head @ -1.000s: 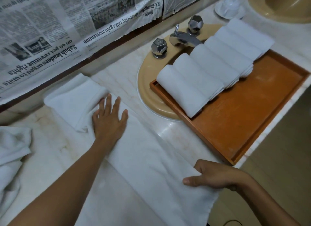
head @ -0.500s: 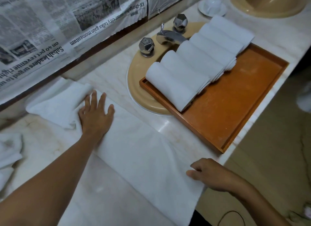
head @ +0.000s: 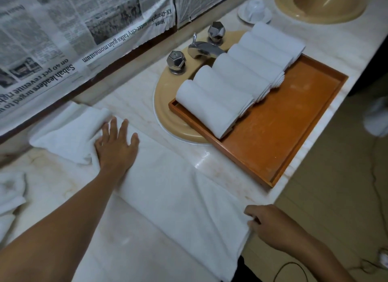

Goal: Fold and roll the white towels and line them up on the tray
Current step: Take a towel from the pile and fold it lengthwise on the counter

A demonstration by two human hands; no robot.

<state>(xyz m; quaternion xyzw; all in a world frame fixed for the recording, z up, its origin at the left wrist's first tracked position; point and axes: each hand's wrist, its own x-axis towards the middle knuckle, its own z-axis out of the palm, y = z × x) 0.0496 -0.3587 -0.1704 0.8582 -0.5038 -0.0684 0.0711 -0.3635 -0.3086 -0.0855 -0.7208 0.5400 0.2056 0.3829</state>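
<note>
One wide-angle head-worn view; set above the pale veined marble counter (head: 134, 105), facing forward and steeply down; two bare forearms (head: 52, 229) enter close at bottom edge; rectangular orange wooden tray (head: 294, 122) farther, upper right.

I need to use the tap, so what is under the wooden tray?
The tray rests over the beige sink, whose rim shows at its left corner; its near edge sits on the marble counter. The bowl and drain are covered.

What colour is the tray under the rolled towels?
The tray is orange-brown, seen in the head view.
</note>
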